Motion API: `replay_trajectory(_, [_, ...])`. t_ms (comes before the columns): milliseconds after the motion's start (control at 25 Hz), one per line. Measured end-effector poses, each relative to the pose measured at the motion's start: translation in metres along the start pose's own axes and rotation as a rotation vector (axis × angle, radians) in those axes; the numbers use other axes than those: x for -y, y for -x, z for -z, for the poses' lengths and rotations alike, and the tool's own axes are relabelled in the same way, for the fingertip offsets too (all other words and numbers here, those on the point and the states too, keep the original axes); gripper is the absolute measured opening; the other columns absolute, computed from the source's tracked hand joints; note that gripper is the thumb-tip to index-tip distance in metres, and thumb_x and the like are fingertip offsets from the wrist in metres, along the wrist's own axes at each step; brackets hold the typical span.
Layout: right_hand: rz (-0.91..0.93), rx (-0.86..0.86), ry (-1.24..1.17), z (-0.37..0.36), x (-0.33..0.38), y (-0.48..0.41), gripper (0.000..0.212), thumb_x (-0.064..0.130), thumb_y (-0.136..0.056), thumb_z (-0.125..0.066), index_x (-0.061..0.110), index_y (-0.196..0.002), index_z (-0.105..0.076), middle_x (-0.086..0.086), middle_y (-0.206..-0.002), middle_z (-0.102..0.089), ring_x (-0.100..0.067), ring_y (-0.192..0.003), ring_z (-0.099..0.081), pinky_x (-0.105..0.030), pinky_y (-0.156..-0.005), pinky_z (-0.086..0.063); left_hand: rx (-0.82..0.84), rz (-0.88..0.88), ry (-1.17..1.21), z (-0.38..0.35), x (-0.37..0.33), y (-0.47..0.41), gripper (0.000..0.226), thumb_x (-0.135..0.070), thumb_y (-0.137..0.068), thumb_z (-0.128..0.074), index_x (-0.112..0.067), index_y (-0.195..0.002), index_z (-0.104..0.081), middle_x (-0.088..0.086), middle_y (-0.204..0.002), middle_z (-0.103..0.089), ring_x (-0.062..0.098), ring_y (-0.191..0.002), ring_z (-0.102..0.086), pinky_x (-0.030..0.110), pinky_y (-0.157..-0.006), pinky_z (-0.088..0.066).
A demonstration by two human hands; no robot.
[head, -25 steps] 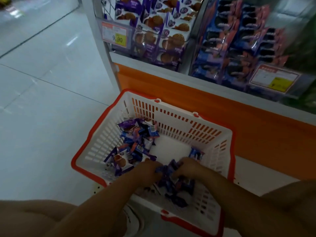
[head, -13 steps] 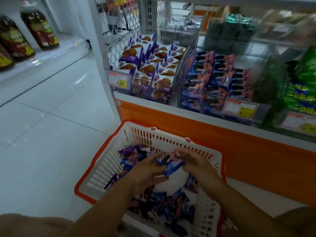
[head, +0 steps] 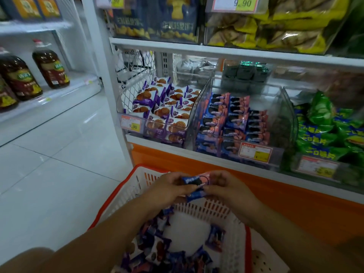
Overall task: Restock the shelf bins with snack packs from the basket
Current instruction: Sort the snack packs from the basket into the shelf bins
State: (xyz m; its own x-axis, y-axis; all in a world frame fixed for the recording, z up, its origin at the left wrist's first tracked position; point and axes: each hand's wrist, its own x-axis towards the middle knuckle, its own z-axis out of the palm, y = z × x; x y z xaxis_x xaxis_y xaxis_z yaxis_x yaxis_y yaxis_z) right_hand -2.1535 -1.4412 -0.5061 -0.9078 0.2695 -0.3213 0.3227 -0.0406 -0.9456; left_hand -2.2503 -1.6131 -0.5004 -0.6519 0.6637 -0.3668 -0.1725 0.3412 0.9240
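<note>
My left hand (head: pixel 167 189) and my right hand (head: pixel 226 189) together grip a small bunch of blue-and-pink snack packs (head: pixel 194 184) above the basket (head: pixel 130 192), a white one with an orange rim standing on the floor. More blue and purple packs (head: pixel 157 251) lie loose inside it. On the shelf ahead, a clear bin (head: pixel 232 119) holds matching blue-and-pink packs. The bin (head: pixel 165 113) to its left holds purple-and-white biscuit packs.
A third bin of green packs (head: pixel 325 131) sits at the right. Price tags (head: pixel 255 152) hang on the bin fronts. An upper shelf (head: pixel 216 50) carries larger bags. Oil bottles (head: pixel 50 66) stand on a shelf at far left. An orange base panel (head: pixel 275 194) runs below the bins.
Both hands rose out of the basket holding the blue-and-pink packs. My view tilted up, bringing the bins and upper shelf into sight.
</note>
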Motion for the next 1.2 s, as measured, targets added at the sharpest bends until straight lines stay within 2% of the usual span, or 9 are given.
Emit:
replay_trajectory(160, [0.188,-0.03,0.449,0.013,0.057,0.014,0.04,0.027,-0.085,-0.071,0.047,-0.114,-0.054,0.007,-0.095,-0.063,-0.007,-0.084,-0.065,-0.015,-0.067,-0.048,-0.057,-0.179,-0.141,0.001,-0.046,-0.001,0.031,-0.027,-0.088,-0.069,-0.029,-0.118,-0.061,-0.01,-0.105,-0.068,0.007,-0.093,-0.068,0.021,-0.076,-0.057])
replay_trajectory(280, [0.357,-0.253,0.433,0.044,0.106,0.002,0.017,0.024,-0.087,-0.069,0.036,-0.098,-0.065,0.007,-0.09,-0.066,-0.01,-0.079,-0.065,-0.018,-0.066,-0.051,-0.216,-0.418,-0.29,0.002,-0.076,-0.016,0.037,-0.038,-0.094,-0.06,-0.043,-0.129,-0.05,-0.025,-0.121,-0.057,-0.003,-0.11,-0.056,0.022,-0.092,-0.049])
replay_trajectory(400, [0.344,-0.519,0.419,0.09,0.133,-0.035,0.016,0.018,-0.086,-0.071,0.024,-0.1,-0.064,0.003,-0.091,-0.066,-0.009,-0.072,-0.06,-0.011,-0.055,-0.044,-0.338,-0.616,-0.733,0.011,-0.078,-0.041,0.06,-0.043,-0.098,-0.049,-0.04,-0.151,-0.021,-0.027,-0.148,-0.019,-0.006,-0.133,-0.019,0.025,-0.111,-0.022])
replay_trajectory(440, [0.292,-0.533,0.465,0.101,0.133,-0.048,0.021,0.014,-0.085,-0.073,0.02,-0.102,-0.064,-0.001,-0.092,-0.065,-0.007,-0.069,-0.058,-0.009,-0.051,-0.042,-0.347,-0.619,-0.87,0.014,-0.073,-0.05,0.066,-0.045,-0.098,-0.046,-0.038,-0.153,-0.01,-0.024,-0.155,-0.004,-0.006,-0.137,-0.006,0.026,-0.113,-0.014])
replay_trajectory(520, [0.181,-0.482,0.54,0.111,0.125,-0.073,0.026,0.007,-0.082,-0.074,0.013,-0.106,-0.065,-0.007,-0.099,-0.064,-0.01,-0.074,-0.057,-0.011,-0.06,-0.045,-0.354,-0.602,-1.06,0.018,-0.061,-0.063,0.073,-0.048,-0.098,-0.043,-0.035,-0.154,0.002,-0.018,-0.158,0.021,-0.002,-0.14,0.013,0.029,-0.117,-0.002])
replay_trajectory(640, [0.107,-0.438,0.57,0.11,0.114,-0.097,0.03,0.006,-0.083,-0.073,0.011,-0.112,-0.067,-0.004,-0.105,-0.058,-0.013,-0.087,-0.056,-0.019,-0.08,-0.045,-0.358,-0.621,-1.086,0.019,-0.051,-0.071,0.073,-0.049,-0.098,-0.043,-0.038,-0.152,0.006,-0.017,-0.155,0.03,0.0,-0.139,0.019,0.028,-0.115,0.005])
replay_trajectory(960, [0.105,-0.476,0.805,0.108,0.111,-0.103,0.047,0.029,-0.088,-0.068,0.02,-0.133,-0.055,-0.009,-0.134,-0.056,-0.021,-0.103,-0.06,-0.02,-0.078,-0.043,-0.374,-0.725,-1.08,0.026,-0.043,-0.071,0.069,-0.034,-0.097,-0.055,-0.029,-0.154,-0.018,-0.008,-0.163,0.007,0.011,-0.15,0.003,0.033,-0.119,-0.008])
replay_trajectory(1080, [0.387,-0.696,0.789,0.092,0.114,-0.067,0.043,0.029,-0.092,-0.063,0.023,-0.133,-0.051,-0.009,-0.108,-0.062,-0.017,-0.078,-0.058,-0.023,-0.064,-0.047,-0.444,-0.79,-1.077,0.022,-0.026,-0.059,0.062,-0.027,-0.095,-0.058,-0.024,-0.151,-0.031,-0.002,-0.163,-0.01,0.015,-0.149,-0.009,0.035,-0.117,-0.016])
replay_trajectory(1200, [0.551,-0.554,0.588,0.044,0.09,-0.028,0.019,0.023,-0.095,-0.056,0.026,-0.114,-0.054,-0.002,-0.077,-0.056,-0.01,-0.064,-0.053,-0.023,-0.06,-0.048,-0.308,-0.706,-1.021,0.012,0.005,-0.049,0.055,-0.026,-0.096,-0.056,-0.023,-0.148,-0.038,-0.001,-0.161,-0.02,0.014,-0.143,-0.023,0.03,-0.114,-0.024])
